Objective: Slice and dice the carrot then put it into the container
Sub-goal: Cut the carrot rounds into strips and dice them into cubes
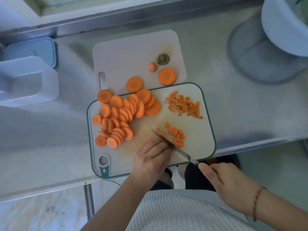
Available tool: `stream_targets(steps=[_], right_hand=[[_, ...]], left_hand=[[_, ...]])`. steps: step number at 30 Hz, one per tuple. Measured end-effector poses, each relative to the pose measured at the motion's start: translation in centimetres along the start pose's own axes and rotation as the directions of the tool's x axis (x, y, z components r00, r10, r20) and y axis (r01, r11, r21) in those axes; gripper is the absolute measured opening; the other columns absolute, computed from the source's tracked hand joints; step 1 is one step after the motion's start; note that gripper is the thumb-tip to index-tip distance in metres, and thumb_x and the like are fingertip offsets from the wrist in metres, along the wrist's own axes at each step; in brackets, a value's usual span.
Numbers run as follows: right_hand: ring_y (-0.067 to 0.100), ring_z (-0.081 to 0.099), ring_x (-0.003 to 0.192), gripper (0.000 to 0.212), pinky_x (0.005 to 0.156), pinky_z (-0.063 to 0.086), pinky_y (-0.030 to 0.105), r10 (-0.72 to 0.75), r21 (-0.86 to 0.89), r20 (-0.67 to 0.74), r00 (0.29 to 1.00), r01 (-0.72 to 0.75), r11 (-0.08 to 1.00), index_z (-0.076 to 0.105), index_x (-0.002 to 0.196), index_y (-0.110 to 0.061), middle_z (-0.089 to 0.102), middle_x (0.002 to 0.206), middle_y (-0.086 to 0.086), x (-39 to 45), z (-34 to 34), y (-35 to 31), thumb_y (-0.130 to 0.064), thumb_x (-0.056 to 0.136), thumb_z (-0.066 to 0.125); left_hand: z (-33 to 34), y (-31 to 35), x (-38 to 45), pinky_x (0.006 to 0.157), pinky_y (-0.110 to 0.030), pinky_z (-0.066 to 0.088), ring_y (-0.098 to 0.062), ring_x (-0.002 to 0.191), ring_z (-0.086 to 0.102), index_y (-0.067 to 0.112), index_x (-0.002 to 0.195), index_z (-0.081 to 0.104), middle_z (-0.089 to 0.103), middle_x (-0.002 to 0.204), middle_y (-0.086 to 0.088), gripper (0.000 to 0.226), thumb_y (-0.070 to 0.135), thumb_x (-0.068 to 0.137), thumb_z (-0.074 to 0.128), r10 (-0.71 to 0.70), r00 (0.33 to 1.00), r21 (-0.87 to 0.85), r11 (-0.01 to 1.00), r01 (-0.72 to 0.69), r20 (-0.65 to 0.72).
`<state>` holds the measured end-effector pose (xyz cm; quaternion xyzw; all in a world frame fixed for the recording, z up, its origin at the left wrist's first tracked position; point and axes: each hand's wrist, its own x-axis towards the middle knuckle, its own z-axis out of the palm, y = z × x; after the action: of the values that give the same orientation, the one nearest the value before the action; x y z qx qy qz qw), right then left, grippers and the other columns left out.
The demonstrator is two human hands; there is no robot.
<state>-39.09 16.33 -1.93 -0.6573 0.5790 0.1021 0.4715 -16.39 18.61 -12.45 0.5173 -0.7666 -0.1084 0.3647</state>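
Orange carrot rounds [121,114] heaped on the green-rimmed white plastic cutting board [200,147], diced bits [184,105] beside them, right hand [228,185] gripping steel knife [168,142], left hand [151,159] curled, pinning a slice against the blade.

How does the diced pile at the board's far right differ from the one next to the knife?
The far pile is larger and more spread out than the near pile. It lies clear of the knife, while the near pile sits against the blade. Both are small orange carrot cubes on the green-rimmed board.
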Motion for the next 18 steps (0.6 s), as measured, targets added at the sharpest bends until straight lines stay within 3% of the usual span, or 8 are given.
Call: stream_targets(steps=[3,7,10,13,18], right_hand=[[0.012,0.047,0.05,0.066,0.06,0.047,0.033,-0.012,-0.042,-0.023,1.0,0.011,0.999,0.045,0.059,-0.022,0.048,0.052,-0.001,1.7,0.6,-1.8,-0.073,0.082,0.011],[0.012,0.046,0.048,0.069,0.055,0.045,0.032,-0.079,0.01,-0.057,0.995,0.08,0.997,0.044,0.056,-0.016,0.048,0.051,-0.001,3.5,0.9,-2.8,-0.074,0.082,0.015],[0.008,0.038,0.041,0.06,0.048,0.034,0.02,-0.085,0.101,-0.059,0.995,0.091,0.991,0.043,0.048,-0.024,0.039,0.04,-0.007,2.2,-0.3,-2.3,-0.066,0.087,0.026],[0.007,0.04,0.044,0.049,0.053,0.035,0.016,-0.127,0.118,-0.078,0.989,0.136,0.984,0.053,0.051,-0.047,0.039,0.041,-0.011,0.5,-1.3,-1.8,-0.056,0.092,0.029],[0.009,0.035,0.046,0.065,0.048,0.031,0.019,-0.137,0.015,-0.035,0.99,0.138,0.99,0.041,0.054,-0.025,0.036,0.048,-0.002,-0.1,-0.5,-0.1,-0.078,0.084,0.02]], left_hand=[[0.0,-0.1,0.0,0.083,-0.035,0.057,-0.024,0.091,0.07,0.003,0.087,0.078,0.075,0.097,-0.007,0.01,0.006,0.093,0.07,-0.006,1.0,-0.005,1.0,0.006,0.0],[0.1,0.0,0.1,0.082,-0.036,0.057,-0.027,0.09,0.069,0.002,0.087,0.076,0.073,0.096,-0.008,0.002,0.001,0.089,0.075,-0.032,0.999,-0.039,0.999,0.032,0.015],[-0.1,0.0,0.1,0.084,-0.036,0.056,-0.027,0.091,0.068,0.001,0.088,0.076,0.072,0.096,-0.008,0.002,0.002,0.089,0.074,-0.038,0.999,-0.055,0.998,0.039,0.008],[-0.4,0.2,0.1,0.087,-0.034,0.056,-0.024,0.091,0.064,0.0,0.086,0.077,0.072,0.092,-0.01,0.001,0.0,0.086,0.075,-0.045,0.998,-0.054,0.998,0.043,-0.032],[-1.8,0.4,-0.6,0.078,-0.031,0.053,-0.024,0.083,0.061,-0.002,0.073,0.071,0.067,0.083,-0.01,0.005,-0.007,0.074,0.071,-0.232,0.964,-0.096,0.971,0.22,-0.134]])
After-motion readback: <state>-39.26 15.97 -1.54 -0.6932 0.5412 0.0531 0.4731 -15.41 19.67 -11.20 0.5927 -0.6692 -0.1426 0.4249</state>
